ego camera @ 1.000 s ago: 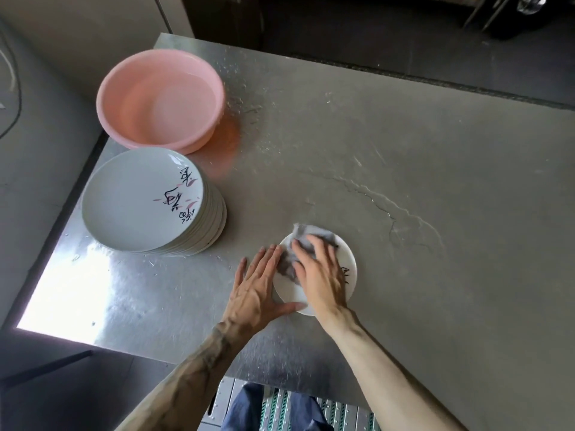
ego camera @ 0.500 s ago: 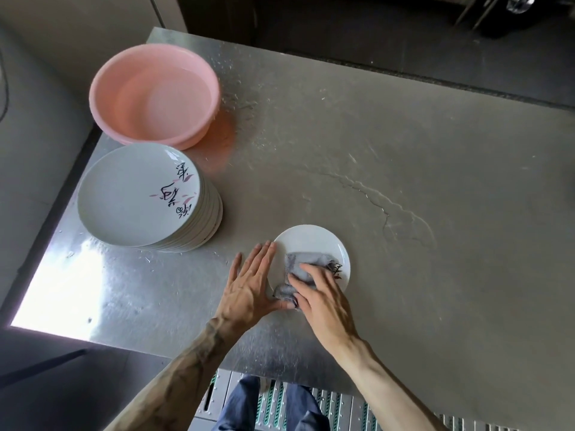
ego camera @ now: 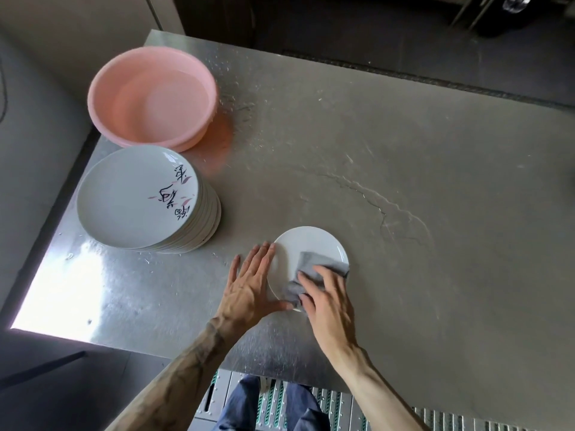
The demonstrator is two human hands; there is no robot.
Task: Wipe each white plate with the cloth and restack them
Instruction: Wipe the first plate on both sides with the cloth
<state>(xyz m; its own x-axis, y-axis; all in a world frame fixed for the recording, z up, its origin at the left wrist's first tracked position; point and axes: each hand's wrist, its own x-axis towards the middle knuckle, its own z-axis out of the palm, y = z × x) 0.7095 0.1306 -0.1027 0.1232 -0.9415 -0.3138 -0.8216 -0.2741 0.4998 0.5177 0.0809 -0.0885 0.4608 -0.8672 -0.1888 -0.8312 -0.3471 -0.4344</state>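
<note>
A single white plate [ego camera: 306,245] lies flat on the steel table near its front edge. A grey cloth [ego camera: 314,265] is spread over the plate's near right part. My right hand [ego camera: 329,298] presses the cloth down with straight fingers. My left hand [ego camera: 250,283] lies flat on the table against the plate's left rim, its thumb at the near rim. A stack of several white plates [ego camera: 137,197] with black and pink painted marks stands to the left.
A pink plastic basin [ego camera: 152,94] sits at the back left, just behind the stack. The steel table [ego camera: 435,213] carries water streaks at its middle. Its left edge runs close beside the stack.
My right hand has slid the cloth from the plate's far side to its near right side. My left hand has stayed against the left rim.
</note>
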